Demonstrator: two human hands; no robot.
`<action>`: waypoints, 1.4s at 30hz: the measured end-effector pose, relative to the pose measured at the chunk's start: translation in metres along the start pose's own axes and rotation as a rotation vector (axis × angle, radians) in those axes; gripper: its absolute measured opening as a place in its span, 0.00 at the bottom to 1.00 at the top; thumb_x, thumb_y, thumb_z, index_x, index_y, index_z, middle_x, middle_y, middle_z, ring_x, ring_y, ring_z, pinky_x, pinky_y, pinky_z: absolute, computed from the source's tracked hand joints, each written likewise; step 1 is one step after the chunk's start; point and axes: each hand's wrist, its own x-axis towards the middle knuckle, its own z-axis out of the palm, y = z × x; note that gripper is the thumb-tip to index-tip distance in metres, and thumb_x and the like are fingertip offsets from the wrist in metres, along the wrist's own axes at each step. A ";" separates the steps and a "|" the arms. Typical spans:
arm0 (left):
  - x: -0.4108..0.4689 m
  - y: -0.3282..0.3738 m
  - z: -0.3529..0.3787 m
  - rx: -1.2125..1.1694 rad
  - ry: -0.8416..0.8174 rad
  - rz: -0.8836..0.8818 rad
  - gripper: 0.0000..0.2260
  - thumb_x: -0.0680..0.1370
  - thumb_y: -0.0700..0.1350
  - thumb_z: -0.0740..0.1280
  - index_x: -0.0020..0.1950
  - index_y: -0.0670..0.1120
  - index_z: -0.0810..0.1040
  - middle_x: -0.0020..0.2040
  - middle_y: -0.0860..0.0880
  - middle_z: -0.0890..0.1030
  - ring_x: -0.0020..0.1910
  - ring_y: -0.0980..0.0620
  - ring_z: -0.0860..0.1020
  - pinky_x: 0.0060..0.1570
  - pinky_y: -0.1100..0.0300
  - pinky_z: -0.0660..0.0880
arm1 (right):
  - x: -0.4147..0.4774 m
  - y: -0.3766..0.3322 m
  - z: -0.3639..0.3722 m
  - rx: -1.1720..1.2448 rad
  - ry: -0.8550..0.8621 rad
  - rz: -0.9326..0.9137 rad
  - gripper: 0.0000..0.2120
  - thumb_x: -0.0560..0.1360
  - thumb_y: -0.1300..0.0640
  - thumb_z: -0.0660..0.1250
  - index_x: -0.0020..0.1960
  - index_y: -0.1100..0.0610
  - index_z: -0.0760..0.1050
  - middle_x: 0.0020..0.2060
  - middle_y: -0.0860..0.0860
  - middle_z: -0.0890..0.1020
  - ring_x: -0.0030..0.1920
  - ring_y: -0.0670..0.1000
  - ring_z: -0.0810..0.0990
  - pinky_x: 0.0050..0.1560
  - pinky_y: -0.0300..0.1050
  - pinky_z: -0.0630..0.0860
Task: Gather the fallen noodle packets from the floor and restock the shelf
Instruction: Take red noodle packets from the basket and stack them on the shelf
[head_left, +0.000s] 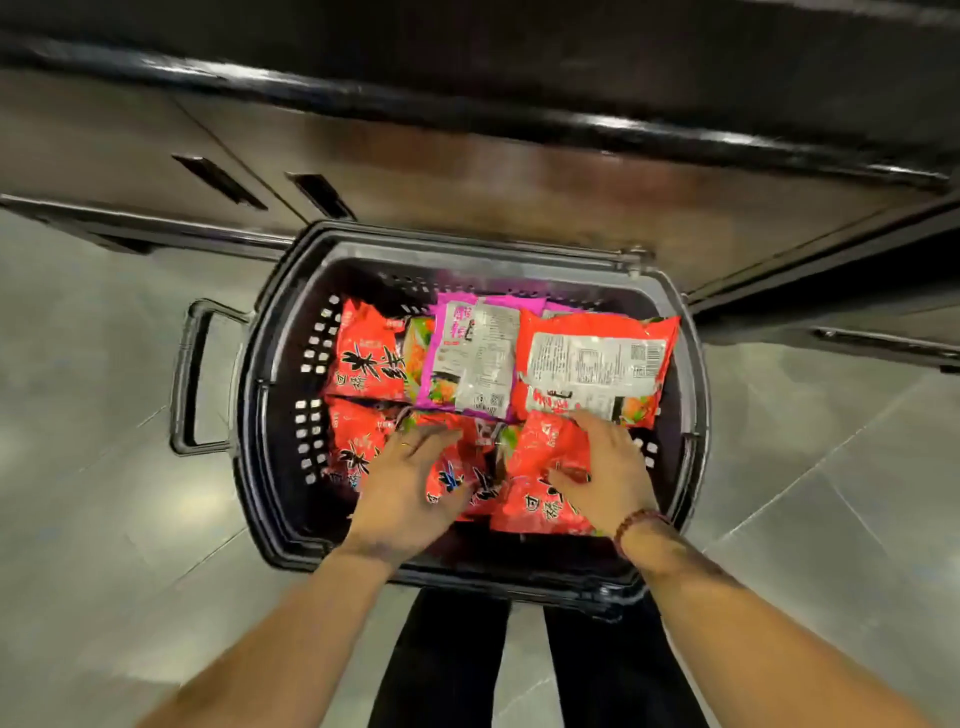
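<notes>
A black plastic basket (260, 426) stands on the floor in front of my legs and holds several noodle packets. Red packets (366, 358) lie at the left and along the near side. A purple packet (470, 358) lies face down in the back middle, and a red one (597, 364) lies face down at the back right. My left hand (405, 493) rests with spread fingers on the near red packets. My right hand (605, 475) lies on a red packet (540, 452) at the near right, fingers fairly straight, thumb against the wrapper.
The basket's handle (189, 379) sticks out to the left. Beyond it runs the dark brown base of a shelf unit (467, 166) with a black rail (363, 98) on top. Grey tiled floor (104, 415) lies on both sides.
</notes>
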 end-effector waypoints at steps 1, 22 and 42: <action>0.000 -0.001 0.003 -0.010 -0.011 -0.018 0.26 0.70 0.58 0.65 0.64 0.46 0.78 0.62 0.49 0.78 0.62 0.52 0.70 0.61 0.59 0.67 | 0.003 0.003 0.004 -0.012 -0.025 0.007 0.35 0.71 0.48 0.72 0.73 0.54 0.63 0.69 0.51 0.70 0.70 0.52 0.66 0.72 0.48 0.61; 0.011 0.062 -0.011 -0.840 -0.202 -0.333 0.35 0.71 0.37 0.76 0.69 0.57 0.62 0.56 0.65 0.75 0.52 0.75 0.75 0.51 0.74 0.74 | 0.009 -0.063 -0.034 0.543 0.400 0.036 0.12 0.76 0.52 0.67 0.37 0.52 0.69 0.28 0.45 0.72 0.28 0.42 0.69 0.33 0.39 0.68; -0.006 0.012 0.002 -0.983 0.093 -0.702 0.36 0.71 0.45 0.78 0.74 0.52 0.64 0.64 0.54 0.77 0.64 0.53 0.75 0.68 0.50 0.69 | 0.062 0.004 -0.056 -0.507 0.101 0.028 0.35 0.67 0.37 0.72 0.66 0.58 0.71 0.61 0.57 0.73 0.62 0.59 0.72 0.65 0.52 0.65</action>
